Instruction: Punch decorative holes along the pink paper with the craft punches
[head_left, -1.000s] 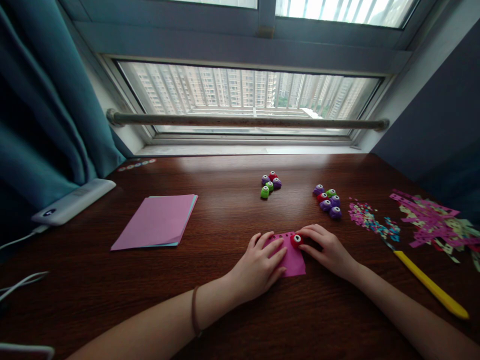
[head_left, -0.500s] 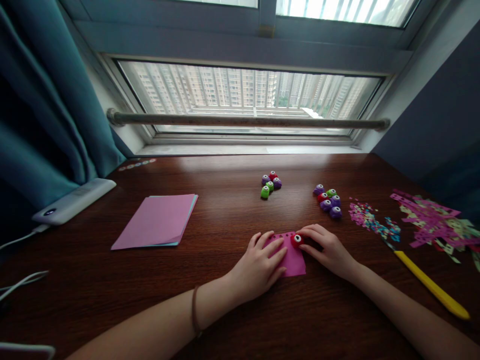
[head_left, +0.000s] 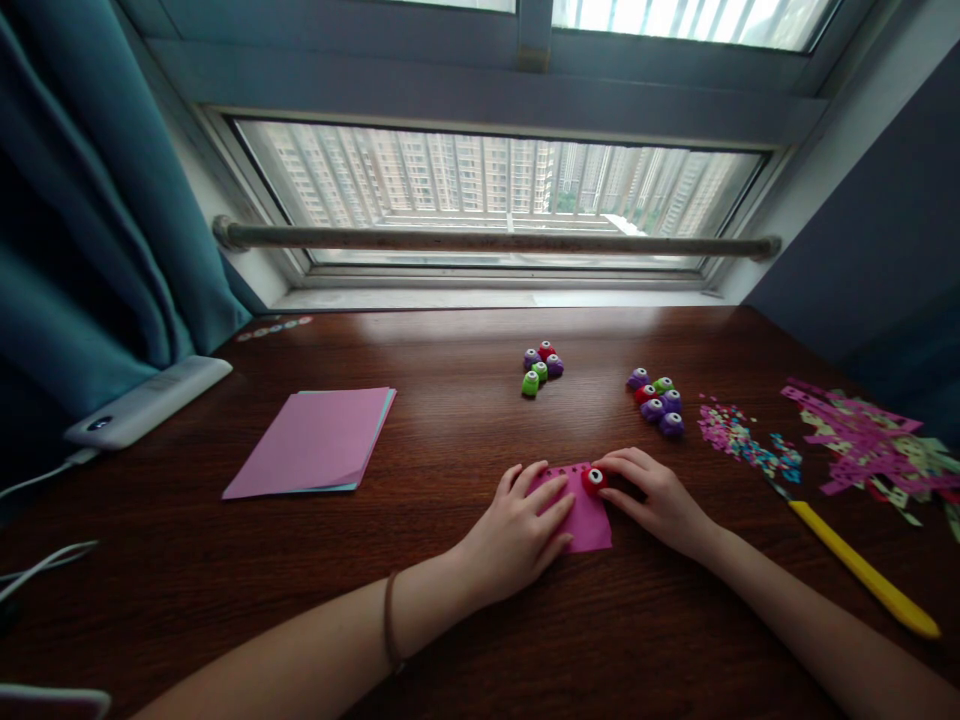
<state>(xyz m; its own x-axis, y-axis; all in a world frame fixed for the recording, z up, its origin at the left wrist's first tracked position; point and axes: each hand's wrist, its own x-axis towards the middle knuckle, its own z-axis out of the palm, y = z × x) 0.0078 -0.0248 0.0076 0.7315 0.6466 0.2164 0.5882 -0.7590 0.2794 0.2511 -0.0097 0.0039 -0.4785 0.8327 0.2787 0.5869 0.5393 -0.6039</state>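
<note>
Left hand (head_left: 521, 530) lay flat, open, pinning pink paper (head_left: 585, 520), lower centre; right hand (head_left: 652, 500) apparently gripped red punch (head_left: 594, 480); press squarely.

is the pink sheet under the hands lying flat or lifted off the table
Flat. The pink sheet lies against the table, pressed down by the left hand; the right hand holds a red punch on its top edge.

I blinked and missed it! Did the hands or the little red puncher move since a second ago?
No, nothing visibly changed. The left hand still lies flat on the pink paper, and the right hand still holds the red punch at the paper's top edge.
</note>
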